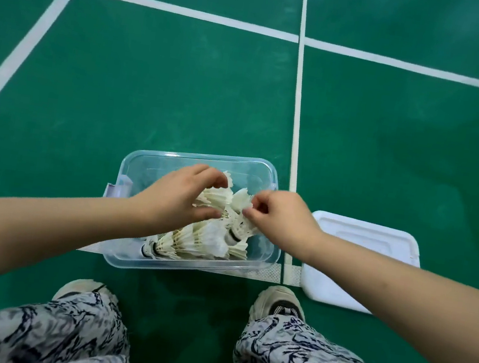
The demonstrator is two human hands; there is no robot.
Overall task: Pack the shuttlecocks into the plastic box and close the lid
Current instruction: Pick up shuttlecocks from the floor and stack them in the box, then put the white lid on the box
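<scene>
A clear plastic box (pixel 156 158) stands open on the green floor, straight in front of my feet. Several white feather shuttlecocks (pixel 209 239) lie piled inside it, cork ends toward the near wall. My left hand (pixel 175 200) reaches into the box, its fingers and thumb curled around the feathers of one shuttlecock (pixel 218 196). My right hand (pixel 282 216) is over the box's right side, pinching the feather skirt of another shuttlecock (pixel 240 225). The white lid (pixel 367 244) lies flat on the floor to the right of the box, partly hidden by my right forearm.
The floor is a green badminton court with white lines (pixel 299 98); one line runs just right of the box. My two shoes (pixel 278 303) and patterned trouser legs (pixel 315 362) are close below the box.
</scene>
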